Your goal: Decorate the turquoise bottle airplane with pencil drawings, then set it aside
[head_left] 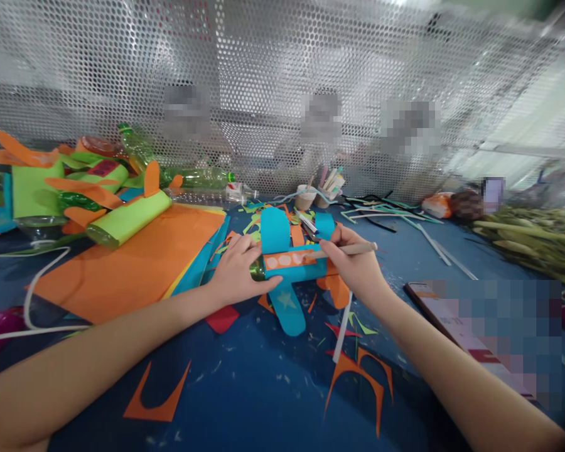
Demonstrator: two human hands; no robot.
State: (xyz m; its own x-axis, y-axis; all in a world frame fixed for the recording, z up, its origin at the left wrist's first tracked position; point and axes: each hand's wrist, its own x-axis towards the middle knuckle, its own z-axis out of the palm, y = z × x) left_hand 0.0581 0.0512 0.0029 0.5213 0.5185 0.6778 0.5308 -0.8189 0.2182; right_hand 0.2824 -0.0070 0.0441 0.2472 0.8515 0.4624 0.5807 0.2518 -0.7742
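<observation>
A bottle plane wrapped in teal paper [282,267], with teal wings and an orange strip of pale circles, lies on the blue table [263,389]. My left hand [238,273] is closed around its left end, where the green bottle shows. My right hand [353,263] pinches a pale stick-like tool [353,250], its tip resting on the orange strip. A white stick [343,329] lies below my right hand.
Green and orange bottle planes [98,194] stand at the back left beside orange paper sheets [127,263]. Orange offcuts [358,376] litter the near table. Small cups with sticks [317,191] sit by the perforated screen. Green stalks [532,242] lie right.
</observation>
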